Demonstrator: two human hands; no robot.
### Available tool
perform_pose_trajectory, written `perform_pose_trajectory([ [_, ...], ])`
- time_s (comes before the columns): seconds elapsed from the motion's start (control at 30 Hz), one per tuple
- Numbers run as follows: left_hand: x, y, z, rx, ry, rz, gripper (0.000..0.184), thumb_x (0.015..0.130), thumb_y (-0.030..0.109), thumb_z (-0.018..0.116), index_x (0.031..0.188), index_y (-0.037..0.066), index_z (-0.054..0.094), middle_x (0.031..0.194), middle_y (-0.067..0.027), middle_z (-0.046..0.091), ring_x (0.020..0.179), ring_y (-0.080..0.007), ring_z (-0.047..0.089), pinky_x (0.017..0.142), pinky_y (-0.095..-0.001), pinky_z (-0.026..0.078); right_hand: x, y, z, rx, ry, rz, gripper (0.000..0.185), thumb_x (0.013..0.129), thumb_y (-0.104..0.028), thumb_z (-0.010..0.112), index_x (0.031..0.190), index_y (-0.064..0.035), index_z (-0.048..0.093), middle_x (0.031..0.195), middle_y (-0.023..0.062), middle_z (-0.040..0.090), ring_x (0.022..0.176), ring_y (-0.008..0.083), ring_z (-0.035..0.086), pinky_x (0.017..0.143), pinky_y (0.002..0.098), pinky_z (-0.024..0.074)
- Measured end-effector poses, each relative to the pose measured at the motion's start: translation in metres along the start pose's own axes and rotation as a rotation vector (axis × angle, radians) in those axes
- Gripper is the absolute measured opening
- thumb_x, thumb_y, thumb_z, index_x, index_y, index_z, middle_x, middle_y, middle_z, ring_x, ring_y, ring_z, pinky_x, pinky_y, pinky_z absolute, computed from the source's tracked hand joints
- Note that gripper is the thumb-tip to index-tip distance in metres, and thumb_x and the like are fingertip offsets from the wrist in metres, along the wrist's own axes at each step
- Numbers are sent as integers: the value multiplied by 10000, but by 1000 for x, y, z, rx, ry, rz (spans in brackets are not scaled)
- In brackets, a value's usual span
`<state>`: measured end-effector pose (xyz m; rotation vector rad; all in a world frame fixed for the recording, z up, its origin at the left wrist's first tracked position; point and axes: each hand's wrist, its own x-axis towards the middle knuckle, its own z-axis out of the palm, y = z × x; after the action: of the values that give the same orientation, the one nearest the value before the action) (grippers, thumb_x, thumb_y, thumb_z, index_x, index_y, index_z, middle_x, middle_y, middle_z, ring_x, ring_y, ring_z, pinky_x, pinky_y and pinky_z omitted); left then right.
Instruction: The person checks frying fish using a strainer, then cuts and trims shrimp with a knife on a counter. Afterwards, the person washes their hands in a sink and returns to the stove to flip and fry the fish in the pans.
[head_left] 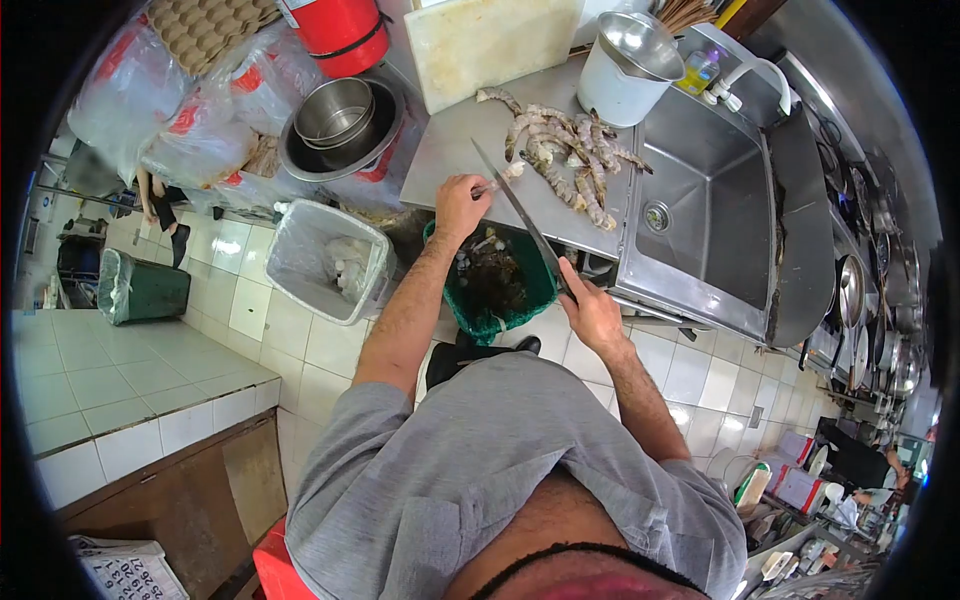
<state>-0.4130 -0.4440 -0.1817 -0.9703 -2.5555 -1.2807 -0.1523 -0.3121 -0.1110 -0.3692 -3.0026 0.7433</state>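
Observation:
My right hand (592, 310) is closed round the handle of a long knife (522, 213), whose blade points up and left over the steel counter (440, 150). At the counter's front edge, my left hand (463, 208) pinches a small shrimp piece (484, 188), left of the blade. A pale bit (513, 171) lies close by. Several grey striped shrimp (560, 180) are piled on the counter beyond the knife. Below both hands stands a green bin (510, 322) with dark scraps inside.
Right of the shrimp is a steel sink (690, 190); a white bucket (620, 95) stands behind them. A cutting board (490, 50) leans at the back. Left are a grey bin (320, 250) and metal bowls (335, 112). Other people are partly visible at far left and far right.

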Motion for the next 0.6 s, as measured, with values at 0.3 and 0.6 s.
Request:
perform_pose_trajectory([
  [0.3, 4, 0, 2, -37, -6, -37, 148, 674, 153, 663, 788, 63, 635, 770, -67, 643, 799, -262, 589, 720, -407, 432, -30, 10, -10, -67, -25, -28, 633, 823, -166, 598, 1388, -228, 319, 851, 148, 599, 707, 336, 610, 623, 439, 506],
  [0.6, 5, 1, 1, 22, -18, 9, 182, 666, 112, 694, 823, 35, 641, 796, -105, 640, 751, -253, 616, 708, -361, 481, -1, 1, -1, -3, -67, 21, 618, 825, -163, 595, 1377, -234, 327, 886, 160, 607, 746, 352, 608, 643, 444, 506],
])
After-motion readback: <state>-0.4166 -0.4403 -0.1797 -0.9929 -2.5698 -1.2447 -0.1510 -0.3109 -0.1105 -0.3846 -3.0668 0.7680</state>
